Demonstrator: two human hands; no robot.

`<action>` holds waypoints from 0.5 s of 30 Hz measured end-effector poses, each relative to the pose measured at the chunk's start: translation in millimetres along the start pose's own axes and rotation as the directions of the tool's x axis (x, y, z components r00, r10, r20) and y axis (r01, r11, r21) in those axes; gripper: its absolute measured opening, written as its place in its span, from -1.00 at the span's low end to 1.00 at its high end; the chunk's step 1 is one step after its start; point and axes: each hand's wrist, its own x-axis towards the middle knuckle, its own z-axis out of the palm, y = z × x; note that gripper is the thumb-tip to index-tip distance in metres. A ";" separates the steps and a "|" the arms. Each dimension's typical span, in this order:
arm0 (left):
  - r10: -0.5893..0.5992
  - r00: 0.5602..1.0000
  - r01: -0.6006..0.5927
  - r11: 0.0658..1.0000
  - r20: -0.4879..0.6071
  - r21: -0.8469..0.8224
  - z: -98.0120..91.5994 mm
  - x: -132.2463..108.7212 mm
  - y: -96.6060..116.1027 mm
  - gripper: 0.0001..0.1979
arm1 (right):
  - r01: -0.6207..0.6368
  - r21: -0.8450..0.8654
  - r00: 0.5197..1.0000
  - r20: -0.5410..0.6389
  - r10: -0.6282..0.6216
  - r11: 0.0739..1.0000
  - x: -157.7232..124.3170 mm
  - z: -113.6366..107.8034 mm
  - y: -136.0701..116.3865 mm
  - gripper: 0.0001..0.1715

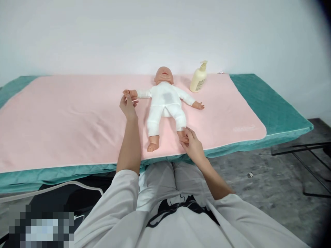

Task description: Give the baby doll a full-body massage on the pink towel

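A baby doll with a white cloth body lies on its back on a pink mat, its head toward the wall. My left hand is closed around the doll's hand on the left side, with that arm stretched out sideways. My right hand grips the doll's foot on the right side, fingers around the ankle and partly hiding it. The doll's other foot and other hand lie free on the mat. A pale yellow pump bottle stands upright to the right of the doll's head.
Under the mat is a teal quilted cover on the bed or table. A pale wall rises behind it. Black metal legs stand at the right over the grey floor. A pale cable runs at the lower left.
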 end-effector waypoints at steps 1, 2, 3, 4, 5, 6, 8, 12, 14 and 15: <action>-0.056 0.998 0.055 0.997 -0.028 -0.048 -1.3 1.5 0.4 -0.72 | 0.003 0.003 1.000 0.005 -0.003 1.000 -0.1 0.5 0.6 -0.27; -0.118 0.991 0.113 0.988 -0.054 -0.101 -2.6 3.2 0.7 -0.72 | 0.012 0.014 1.000 0.007 -0.012 1.000 -0.1 -0.2 0.9 -0.27; -0.180 0.981 0.167 0.974 -0.077 -0.152 -4.0 4.9 0.8 -0.73 | 0.024 0.030 1.000 0.007 -0.024 0.999 0.1 -2.3 1.1 -0.27; -0.237 0.967 0.215 0.957 -0.097 -0.194 -5.4 6.8 1.0 -0.74 | 0.038 0.051 0.999 0.004 -0.039 0.998 0.7 -5.7 1.3 -0.29; -0.283 0.953 0.254 0.941 -0.112 -0.223 -6.9 8.5 1.2 -0.74 | 0.056 0.074 0.998 -0.005 -0.055 0.996 2.2 -10.2 1.6 -0.31; -0.317 0.941 0.281 0.928 -0.120 -0.244 -8.4 10.1 1.4 -0.75 | 0.076 0.099 0.997 -0.020 -0.074 0.992 5.0 -15.5 2.3 -0.34; -0.367 0.922 0.325 0.906 -0.120 -0.272 -11.2 12.5 2.0 -0.77 | 0.113 0.136 0.992 -0.075 -0.103 0.984 15.9 -26.2 5.9 -0.43; -0.475 0.874 0.424 0.846 -0.097 -0.324 -14.6 14.4 2.9 -0.79 | 0.110 0.089 0.967 -0.239 -0.086 0.990 62.7 -32.9 23.3 -0.53; -0.491 0.867 0.444 0.837 -0.083 -0.320 -15.1 15.0 2.7 -0.79 | 0.067 0.049 0.964 -0.262 -0.051 0.997 92.8 -24.9 33.9 -0.59; -0.485 0.871 0.441 0.842 -0.077 -0.310 -15.1 15.4 2.3 -0.79 | 0.050 0.044 0.971 -0.234 -0.038 0.998 107.2 -18.8 38.2 -0.61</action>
